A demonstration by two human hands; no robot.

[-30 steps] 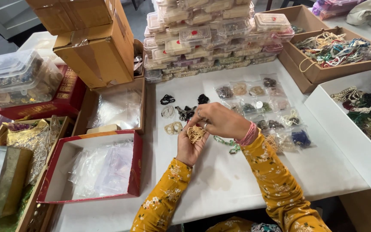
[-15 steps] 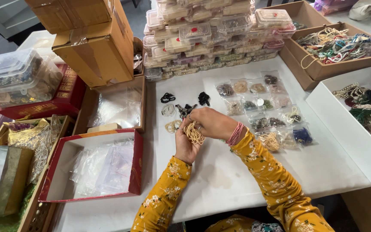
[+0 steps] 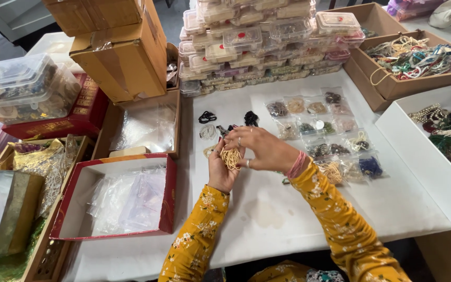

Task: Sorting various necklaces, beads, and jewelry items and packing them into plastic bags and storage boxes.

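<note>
**Gold bead bundle held over a crowded sorting table**

White table point(image 3: 288, 219), boxes crowding three sides; grey floor at the far left. Nearest the camera: two arms in yellow floral sleeves. Left hand point(image 3: 220, 172) palm up, cupping a small bundle of gold bead strands point(image 3: 230, 157). Right hand point(image 3: 259, 149) comes over from the right, fingers pinched narrowly on the bundle's top; rings on two fingers. The bundle hangs just above the table, long axis roughly upright, loose ends down into the left palm.

Left of the hands: red-walled box point(image 3: 169, 193) of clear plastic pouches. Right of the hands: a grid of small clear bags point(image 3: 319, 128) of beads, flat on the table. Just beyond the hands: small dark bead clusters point(image 3: 250, 118).

Farther back: stacked clear plastic cases point(image 3: 257, 44), brown cardboard cartons point(image 3: 126, 57) at left, a cardboard box of mixed necklaces point(image 3: 392, 86) at right. White tray point(image 3: 418, 151) at the right edge holds dark beads.
</note>
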